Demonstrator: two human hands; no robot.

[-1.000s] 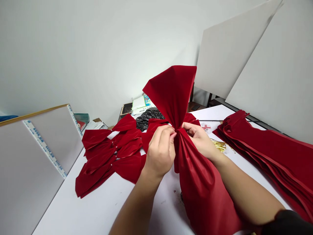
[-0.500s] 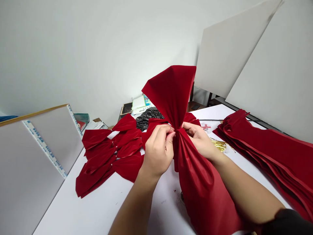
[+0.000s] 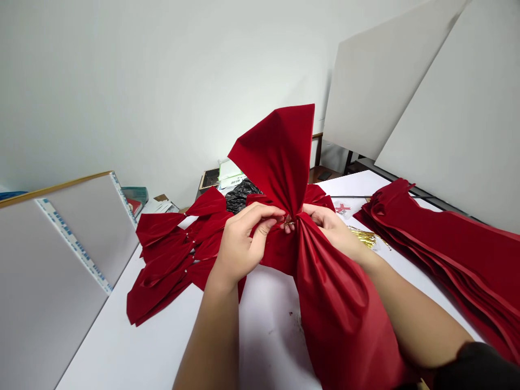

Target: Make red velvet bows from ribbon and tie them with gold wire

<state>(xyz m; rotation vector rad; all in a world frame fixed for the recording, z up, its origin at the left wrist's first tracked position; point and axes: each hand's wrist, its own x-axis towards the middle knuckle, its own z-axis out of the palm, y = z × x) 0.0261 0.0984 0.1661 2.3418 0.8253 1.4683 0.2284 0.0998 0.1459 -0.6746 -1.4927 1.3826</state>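
Note:
A red velvet cloth (image 3: 280, 151) stands gathered at its middle, its upper part fanned out and its lower part (image 3: 341, 314) hanging toward me, shiny side showing. My right hand (image 3: 335, 234) is closed around the gathered waist, with some fingertips showing behind it. My left hand (image 3: 246, 238) is just left of the waist, thumb and forefinger pinched on a thin gold twist tie (image 3: 289, 222) that runs to the gather. Gold twist ties (image 3: 364, 237) lie in a bundle on the table beyond my right wrist.
Several tied red bows (image 3: 162, 265) lie overlapping at the left of the white table (image 3: 130, 352). A stack of flat red cloths (image 3: 442, 244) is on the right. Behind are a black plastic bag (image 3: 240, 196) and papers. White boards (image 3: 65, 249) lean at the left and right (image 3: 390, 81).
My left hand has moved left and away from the gather, and the gold twist tie now shows between. The cloth's upper fan has tipped slightly left; my right hand keeps its hold.

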